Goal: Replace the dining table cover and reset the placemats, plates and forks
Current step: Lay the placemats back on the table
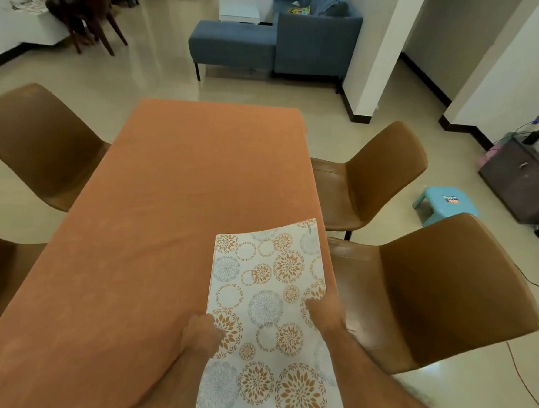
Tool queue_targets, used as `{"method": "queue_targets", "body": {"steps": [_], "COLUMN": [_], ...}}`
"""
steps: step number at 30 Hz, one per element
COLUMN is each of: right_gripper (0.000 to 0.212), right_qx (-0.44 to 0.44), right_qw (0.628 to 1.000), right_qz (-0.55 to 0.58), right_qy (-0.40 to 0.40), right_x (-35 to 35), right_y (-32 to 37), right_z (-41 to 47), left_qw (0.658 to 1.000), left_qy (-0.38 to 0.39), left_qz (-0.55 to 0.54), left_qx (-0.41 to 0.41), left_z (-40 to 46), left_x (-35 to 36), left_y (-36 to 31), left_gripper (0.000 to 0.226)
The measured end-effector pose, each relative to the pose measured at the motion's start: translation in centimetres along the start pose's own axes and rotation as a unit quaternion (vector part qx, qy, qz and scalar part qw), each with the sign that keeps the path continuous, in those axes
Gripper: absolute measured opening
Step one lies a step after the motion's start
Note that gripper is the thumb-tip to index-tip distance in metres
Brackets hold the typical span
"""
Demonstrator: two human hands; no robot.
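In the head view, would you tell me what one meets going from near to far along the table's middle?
left hand → placemat → orange table cover → blue bench

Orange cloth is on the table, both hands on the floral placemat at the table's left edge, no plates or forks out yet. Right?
Not quite: the white floral-patterned placemat lies at the right edge of the orange table cover, beside the nearest brown chair, as the head view shows. The left hand and right hand are on it; no plates or forks show.

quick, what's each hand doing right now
left hand: grips the placemat at its left edge
right hand: grips the placemat's right edge
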State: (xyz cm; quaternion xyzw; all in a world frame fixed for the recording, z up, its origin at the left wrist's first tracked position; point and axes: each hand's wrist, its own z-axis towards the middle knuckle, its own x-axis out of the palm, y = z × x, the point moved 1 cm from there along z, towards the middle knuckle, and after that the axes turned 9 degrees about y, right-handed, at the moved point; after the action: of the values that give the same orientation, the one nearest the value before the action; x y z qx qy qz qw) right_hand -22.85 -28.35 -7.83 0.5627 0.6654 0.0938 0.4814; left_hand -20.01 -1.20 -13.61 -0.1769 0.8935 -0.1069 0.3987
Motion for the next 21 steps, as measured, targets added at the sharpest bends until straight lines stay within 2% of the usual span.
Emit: {"method": "queue_targets", "body": {"steps": [4,5,8,11,14,17,21], "right_gripper": [0.021,0.021,0.021,0.024,0.025,0.024,0.02], "right_qx": [-0.052,-0.054,-0.059,-0.07,-0.076,-0.077,-0.083], "right_qw": [0.996,0.996,0.994,0.979,0.96,0.952,0.952], "right_qz": [-0.028,-0.03,0.058,0.152,0.214,0.23,0.209], "right_qy": [0.065,0.057,0.065,0.115,0.162,0.186,0.207], "right_x": [0.2,0.1,-0.7,-1.8,-1.6,-0.1,3.5], "right_y": [1.5,1.9,2.6,3.4,3.6,3.0,2.8], "right_z": [-0.4,-0.5,-0.5,-0.8,-1.5,-1.6,-2.2], "left_qw": [1.0,1.0,0.993,0.97,0.941,0.911,0.888], "left_qy": [0.008,0.004,-0.024,-0.107,-0.116,-0.11,-0.177], "left_qz": [-0.02,-0.03,-0.112,-0.212,-0.317,-0.398,-0.424], "left_qx": [-0.002,0.004,-0.011,-0.043,-0.033,-0.006,-0.02], "left_z": [0.3,0.5,-0.1,-1.1,-2.7,-4.0,-6.8], "left_x": [0.1,0.2,-0.3,-1.0,-2.0,-3.3,-5.0], "left_y": [0.3,0.4,0.7,1.4,2.5,4.0,6.8], "left_gripper": [0.034,0.035,0.027,0.037,0.032,0.027,0.015]}}
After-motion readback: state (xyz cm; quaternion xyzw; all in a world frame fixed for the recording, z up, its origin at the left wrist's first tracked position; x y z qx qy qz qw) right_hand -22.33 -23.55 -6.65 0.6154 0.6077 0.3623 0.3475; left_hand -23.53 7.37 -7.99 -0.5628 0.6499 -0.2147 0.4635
